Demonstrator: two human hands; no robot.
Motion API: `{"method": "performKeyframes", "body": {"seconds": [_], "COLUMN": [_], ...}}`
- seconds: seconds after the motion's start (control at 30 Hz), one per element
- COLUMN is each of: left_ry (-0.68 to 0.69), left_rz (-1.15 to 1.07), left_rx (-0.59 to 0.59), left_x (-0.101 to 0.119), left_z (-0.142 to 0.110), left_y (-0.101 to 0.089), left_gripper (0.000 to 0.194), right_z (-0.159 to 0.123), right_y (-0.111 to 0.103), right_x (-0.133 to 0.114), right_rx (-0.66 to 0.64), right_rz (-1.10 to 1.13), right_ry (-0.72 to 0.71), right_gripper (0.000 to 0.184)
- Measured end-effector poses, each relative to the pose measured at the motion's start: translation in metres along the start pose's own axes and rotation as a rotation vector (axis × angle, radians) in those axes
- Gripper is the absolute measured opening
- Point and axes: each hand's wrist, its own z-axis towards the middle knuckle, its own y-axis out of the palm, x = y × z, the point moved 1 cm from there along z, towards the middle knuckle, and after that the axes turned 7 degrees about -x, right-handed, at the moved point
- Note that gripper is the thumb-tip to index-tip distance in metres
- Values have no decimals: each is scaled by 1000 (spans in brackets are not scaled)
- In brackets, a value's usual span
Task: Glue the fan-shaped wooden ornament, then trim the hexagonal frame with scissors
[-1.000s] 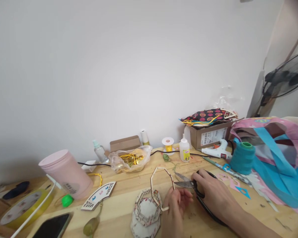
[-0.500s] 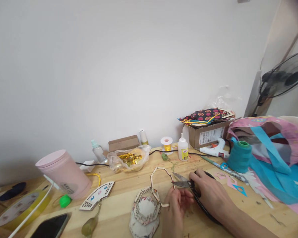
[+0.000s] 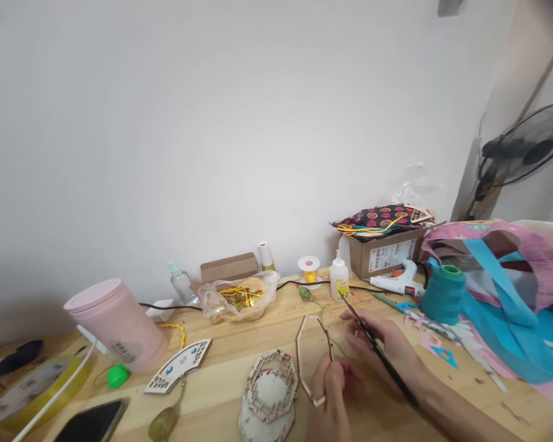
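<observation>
My left hand (image 3: 332,390) is closed on the lower right side of a thin wooden octagonal frame (image 3: 298,355), which it holds tilted above the table. A fine thread (image 3: 338,345) shows beside the frame, between my two hands. Dark-handled scissors (image 3: 373,344) lie in my right hand (image 3: 389,344), seen edge-on with the tip pointing up and left toward the glue bottle; the fingers are partly curled around them. Left of the frame, an octagonal lattice piece (image 3: 253,383) rests on a pale patterned octagonal piece (image 3: 262,426).
Behind my hands stand a glue bottle (image 3: 339,282), a yellow-thread spool (image 3: 309,270) and a small green thread bundle (image 3: 306,294). A white glue gun (image 3: 399,282) and teal thread cone (image 3: 443,298) are at right. A pink tumbler (image 3: 120,325) and phone (image 3: 92,422) are at left.
The scissors have swung from lying flat with blades apart at the frame to edge-on, pointing up. My left hand and the frame have shifted slightly right and turned more upright.
</observation>
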Motion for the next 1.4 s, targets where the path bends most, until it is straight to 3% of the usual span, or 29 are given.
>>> {"method": "performKeyframes", "body": {"seconds": [0.1, 0.23, 0.43, 0.53, 0.63, 0.7, 0.77, 0.8, 0.97, 1.13, 1.2, 1.3, 1.4], "left_ry": [29, 34, 58, 51, -7, -6, -14, -30, -55, -106, -162, -236, -181], "left_rz": [183, 258, 244, 234, 188, 46, -133, -199, -285, -287, -287, -273, -143], "left_rx": [154, 159, 48, 52, -64, -196, -268, -278, -318, -365, -384, -424, -459], "left_x": [-2, -2, 0, 2, 4, 6, 9, 10, 15, 14, 12, 10, 11], "left_z": [-6, -8, -4, -4, -2, 3, 8, 10, 15, 12, 9, 5, 4], "left_y": [0, 8, 9, 6, 4, 3, 0, -2, -10, -11, -9, -6, -3], "left_gripper": [19, 25, 25, 21, 24, 33, 32, 29, 28, 28, 28, 28, 30], "right_z": [-6, -10, -13, -13, -8, -4, 0, 2, 8, 1, -3, -8, -11], "right_y": [3, 1, 11, 12, -2, -17, -31, -36, -44, -30, -24, -19, -16], "right_x": [-14, -17, -10, -9, -4, 5, 19, 27, 53, 22, 1, -21, -27], "right_rx": [-31, 62, 186, 218, 408, 549, 503, 417, 207, 120, 80, -11, -5], "right_rz": [301, 343, 258, 226, 199, 204, 175, 131, 112, 232, 521, 700, 779], "right_ry": [-162, -219, -234, -277, -229, -81, 67, 135, 174, 86, 33, 30, 72], "right_gripper": [23, 28, 42, 43, 30, 25, 29, 29, 18, 24, 31, 31, 30]}}
